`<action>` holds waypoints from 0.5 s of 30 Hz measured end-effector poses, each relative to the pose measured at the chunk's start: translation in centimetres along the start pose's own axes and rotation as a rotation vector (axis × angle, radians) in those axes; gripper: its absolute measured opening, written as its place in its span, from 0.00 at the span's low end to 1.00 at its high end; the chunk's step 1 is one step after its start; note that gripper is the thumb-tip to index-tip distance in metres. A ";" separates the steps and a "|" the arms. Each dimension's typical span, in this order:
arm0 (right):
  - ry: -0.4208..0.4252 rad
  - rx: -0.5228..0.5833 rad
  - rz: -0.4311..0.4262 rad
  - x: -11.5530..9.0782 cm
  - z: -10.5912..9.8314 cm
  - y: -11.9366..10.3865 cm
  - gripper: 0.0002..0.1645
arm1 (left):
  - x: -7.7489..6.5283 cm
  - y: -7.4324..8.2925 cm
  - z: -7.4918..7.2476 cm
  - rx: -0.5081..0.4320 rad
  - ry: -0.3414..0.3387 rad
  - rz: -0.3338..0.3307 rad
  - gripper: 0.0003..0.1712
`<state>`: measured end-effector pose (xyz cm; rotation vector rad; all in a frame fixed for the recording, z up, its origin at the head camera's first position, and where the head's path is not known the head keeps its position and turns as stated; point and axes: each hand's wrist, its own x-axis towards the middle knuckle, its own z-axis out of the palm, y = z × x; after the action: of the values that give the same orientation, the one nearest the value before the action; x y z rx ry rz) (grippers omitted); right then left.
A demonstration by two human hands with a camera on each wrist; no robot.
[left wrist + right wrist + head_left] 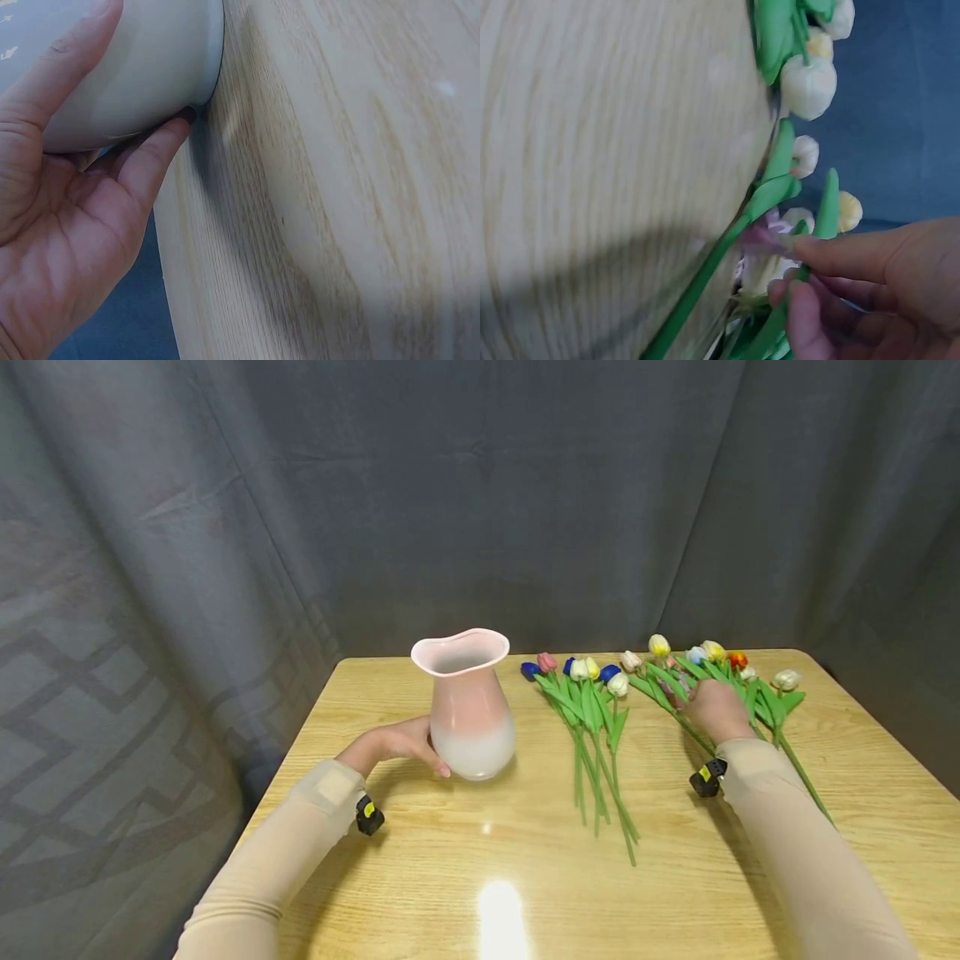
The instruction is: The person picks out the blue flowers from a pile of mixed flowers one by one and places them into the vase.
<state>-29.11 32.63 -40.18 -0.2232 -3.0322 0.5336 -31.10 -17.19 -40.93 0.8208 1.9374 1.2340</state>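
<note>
A pink-and-white vase (474,718) with a wavy rim stands upright, left of the flowers. My left hand (401,743) grips its lower left side. In the left wrist view, the thumb lies along the vase wall (154,71) and the other fingers reach around near its base, partly hidden. Over at the right, my right hand (717,708) is in a bunch of artificial tulips (712,652). The right wrist view has its thumb and fingers pinching a green stem (802,274), beside a pinkish-purple flower (761,236). Which bloom tops that stem, I cannot tell.
A second bunch of tulips (588,693), with blue, pink, white and yellow heads, lies between the vase and my right hand, stems toward me. One white tulip (787,681) is at the far right. A grey curtain (480,510) hangs behind the wooden table (420,868).
</note>
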 end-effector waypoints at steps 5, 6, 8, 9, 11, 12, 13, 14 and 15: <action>-0.115 -0.017 0.049 0.2 0.0 0.5 0.15 | 0.0 0.0 -0.1 -0.003 -0.002 0.001 0.53; -0.133 -0.017 0.055 0.2 0.0 0.6 0.15 | 0.0 0.0 -0.1 -0.001 -0.003 0.001 0.53; -0.152 -0.014 0.058 0.3 0.1 0.7 0.15 | 0.0 0.0 -0.1 -0.001 -0.005 0.002 0.53; -0.159 -0.011 0.058 0.3 0.2 0.8 0.16 | 0.0 -0.1 -0.1 -0.001 -0.005 0.004 0.53; -0.177 -0.003 0.065 0.4 0.2 1.0 0.18 | 0.0 -0.1 -0.1 -0.004 -0.006 0.006 0.53; -0.182 -0.001 0.067 0.4 0.2 0.9 0.18 | 0.0 -0.2 -0.1 -0.005 -0.006 0.007 0.53; -0.184 0.001 0.065 0.4 0.2 1.0 0.18 | 0.0 -0.2 -0.1 -0.009 -0.008 0.010 0.52; -0.187 0.002 0.062 0.4 0.1 1.0 0.18 | 0.0 -0.2 -0.1 -0.010 -0.010 0.012 0.52; -0.192 0.004 0.062 0.4 0.0 0.9 0.17 | 0.0 -0.3 -0.1 -0.012 -0.012 0.016 0.52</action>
<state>-29.38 33.54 -40.47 -0.2819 -3.2184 0.5982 -31.21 -17.32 -41.15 0.8366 1.9153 1.2463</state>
